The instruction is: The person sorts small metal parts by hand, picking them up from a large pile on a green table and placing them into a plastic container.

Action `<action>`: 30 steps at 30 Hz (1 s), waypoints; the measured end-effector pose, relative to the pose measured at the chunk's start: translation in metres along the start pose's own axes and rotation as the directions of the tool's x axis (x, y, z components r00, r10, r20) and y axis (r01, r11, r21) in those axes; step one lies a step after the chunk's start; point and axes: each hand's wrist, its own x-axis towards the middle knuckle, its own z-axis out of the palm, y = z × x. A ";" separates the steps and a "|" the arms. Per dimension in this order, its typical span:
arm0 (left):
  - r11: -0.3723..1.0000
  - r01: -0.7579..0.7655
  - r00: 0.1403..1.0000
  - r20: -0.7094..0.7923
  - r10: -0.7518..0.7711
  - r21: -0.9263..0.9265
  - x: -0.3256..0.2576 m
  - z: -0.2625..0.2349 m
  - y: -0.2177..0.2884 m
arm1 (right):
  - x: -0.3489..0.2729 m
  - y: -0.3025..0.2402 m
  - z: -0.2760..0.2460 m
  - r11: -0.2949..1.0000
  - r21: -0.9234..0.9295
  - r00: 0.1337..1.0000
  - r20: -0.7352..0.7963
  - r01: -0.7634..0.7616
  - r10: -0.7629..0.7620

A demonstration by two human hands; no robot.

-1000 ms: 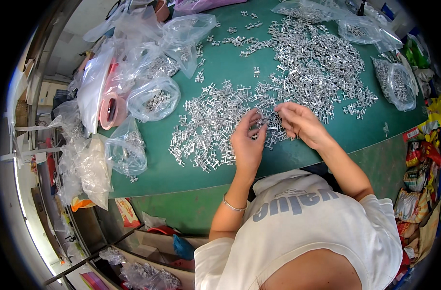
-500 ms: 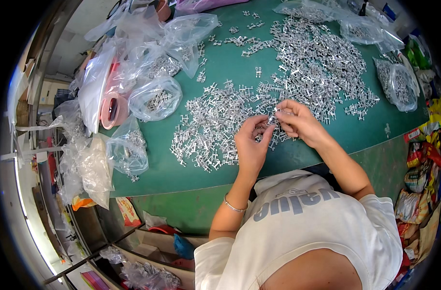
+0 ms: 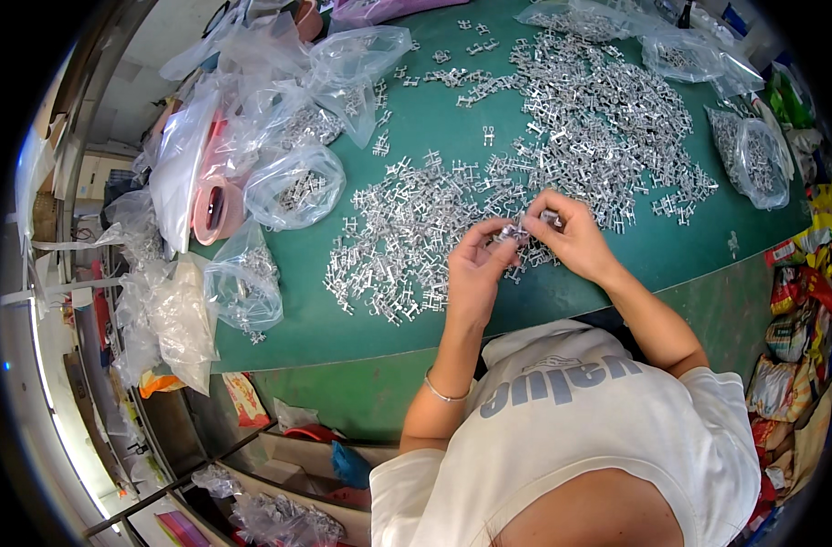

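Pinch lightly and work low

Your left hand [image 3: 478, 260] has its thumb and fingertips pinched on a small metal piece [image 3: 513, 233], in the gap between your hands. Your right hand [image 3: 566, 232] is curled close beside it, thumb at the piece; whether it grips too, you can't tell from here. Steady the piece with the left and let the right do the finer moves, using fingertips only. Stay low: under and beyond your fingers, 2 piles run together, the left pile [image 3: 402, 228] and the right pile [image 3: 607, 128], so a dropped piece could get lost. Farther out, the green table [image 3: 311, 319] holds an open plastic bag [image 3: 329, 196].
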 end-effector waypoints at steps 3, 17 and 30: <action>0.955 0.166 0.985 -0.004 -0.172 -0.245 0.001 -0.009 0.001 | 0.005 -0.012 -0.017 0.731 0.322 0.780 0.434 -0.601 0.450; 0.961 -0.126 0.988 -0.057 0.144 0.247 -0.009 0.013 0.006 | -0.009 -0.002 0.002 0.759 0.497 0.903 0.151 -0.420 0.401; 0.997 -0.010 0.999 0.039 0.013 -0.079 -0.011 0.003 0.014 | -0.009 -0.010 -0.005 0.925 0.268 0.955 0.195 -0.270 0.223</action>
